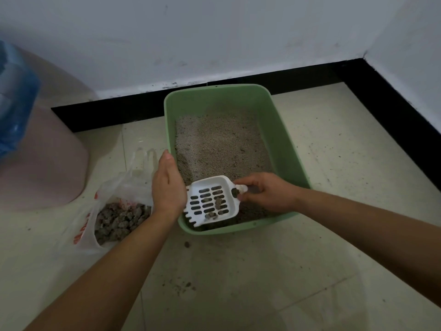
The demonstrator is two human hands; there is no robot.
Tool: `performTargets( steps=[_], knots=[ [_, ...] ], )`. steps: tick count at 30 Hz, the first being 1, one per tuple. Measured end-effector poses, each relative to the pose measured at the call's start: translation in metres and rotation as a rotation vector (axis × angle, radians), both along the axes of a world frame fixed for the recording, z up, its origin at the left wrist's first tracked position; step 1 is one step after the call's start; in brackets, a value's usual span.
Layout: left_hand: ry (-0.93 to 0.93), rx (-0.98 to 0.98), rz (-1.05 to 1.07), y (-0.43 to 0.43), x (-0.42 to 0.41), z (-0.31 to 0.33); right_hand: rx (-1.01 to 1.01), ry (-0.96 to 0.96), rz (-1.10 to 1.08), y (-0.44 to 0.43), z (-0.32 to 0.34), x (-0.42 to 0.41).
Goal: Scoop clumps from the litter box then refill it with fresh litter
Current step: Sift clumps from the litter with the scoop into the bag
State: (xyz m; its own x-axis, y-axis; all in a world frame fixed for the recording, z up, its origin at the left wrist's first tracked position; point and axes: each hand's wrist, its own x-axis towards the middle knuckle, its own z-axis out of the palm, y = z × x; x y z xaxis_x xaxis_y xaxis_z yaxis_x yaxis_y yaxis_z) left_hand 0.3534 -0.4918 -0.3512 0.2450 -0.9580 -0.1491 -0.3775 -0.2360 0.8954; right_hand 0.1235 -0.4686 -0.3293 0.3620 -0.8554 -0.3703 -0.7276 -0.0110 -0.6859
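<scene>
scoop (210, 202) gripped by right hand (265, 192) over litter box (285, 139), letting grains drop back | left hand (168, 185) open against rim, likely steadying | bag (86, 223) set close for clumps

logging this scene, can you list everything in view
litter box: one, green, floor by the black skirting
litter: layer, grey, in the box
scoop: one, white, over the box's near left corner
plastic bag: one, clear with red print, left of the box
clumps: grey, few in the scoop, pile in the bag
bin: one, pink with blue plastic, far left
stray bits: few, dark, floor before the box
left hand: one, at the box's left rim
right hand: one, grips the scoop handle
</scene>
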Motion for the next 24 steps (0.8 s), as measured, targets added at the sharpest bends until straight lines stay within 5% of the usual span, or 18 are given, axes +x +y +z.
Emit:
performTargets(
  steps=[18, 22, 24],
  knots=[
    [-0.033, 0.011, -0.041, 0.0, 0.002, 0.003, 0.023, 0.026, -0.012, -0.003, 0.009, 0.006],
    [0.118, 0.134, -0.099, -0.004, 0.025, 0.015, 0.008, 0.031, -0.054, -0.004, 0.018, 0.005],
    [0.045, 0.026, -0.045, -0.007, 0.046, 0.025, 0.005, 0.028, -0.072, -0.005, 0.026, 0.006]
  ],
)
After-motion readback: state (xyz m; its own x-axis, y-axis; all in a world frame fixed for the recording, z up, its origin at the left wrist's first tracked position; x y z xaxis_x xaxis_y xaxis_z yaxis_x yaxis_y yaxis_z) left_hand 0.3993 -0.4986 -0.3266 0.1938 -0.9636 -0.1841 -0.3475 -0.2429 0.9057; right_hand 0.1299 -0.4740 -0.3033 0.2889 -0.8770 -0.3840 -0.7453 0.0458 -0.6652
